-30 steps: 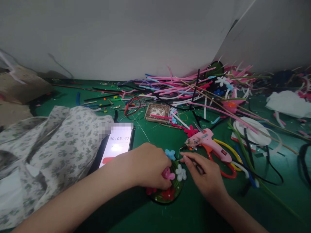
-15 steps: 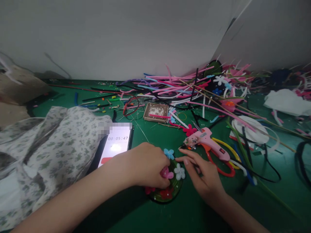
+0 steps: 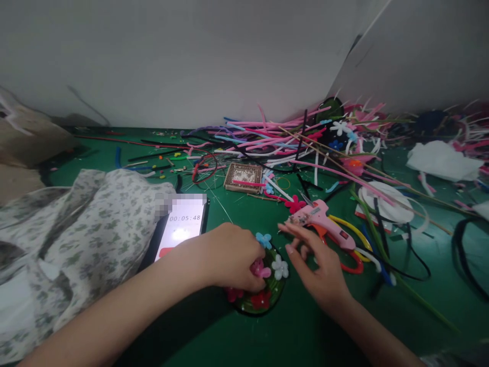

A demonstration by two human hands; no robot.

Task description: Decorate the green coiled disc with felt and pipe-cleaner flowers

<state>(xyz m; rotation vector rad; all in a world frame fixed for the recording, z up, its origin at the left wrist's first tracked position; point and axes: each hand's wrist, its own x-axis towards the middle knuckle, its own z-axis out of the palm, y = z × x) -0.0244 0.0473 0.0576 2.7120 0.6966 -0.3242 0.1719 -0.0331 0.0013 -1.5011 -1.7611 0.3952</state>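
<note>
My left hand [image 3: 232, 259] bends over a round green disc [image 3: 249, 307] lying on the table. Its fingers close on a pink flower [image 3: 263, 269] at the disc's middle; the fingertips are partly hidden. Around that flower sit a light blue flower [image 3: 263, 240], a white flower [image 3: 280, 267] and a red flower [image 3: 261, 299], with a darker pink flower [image 3: 234, 294] partly under my left hand. To the right of the disc, my right hand [image 3: 324, 272] is raised with fingers stretched and thumb apart, holding nothing. Its fingertips are in front of the nozzle end of a pink glue gun [image 3: 324, 222].
Scissors with red and yellow handles [image 3: 354, 268] lie by the glue gun. A phone [image 3: 183, 224] showing a timer and a patterned cloth [image 3: 103, 219] are at left. Behind are a small box of beads [image 3: 243, 176] and a heap of pipe cleaners [image 3: 263, 137].
My right hand has drawn slightly away from the disc's blue flower, and its fingers have lifted and spread. My left hand stays on the pink flower. The view has shifted a little.
</note>
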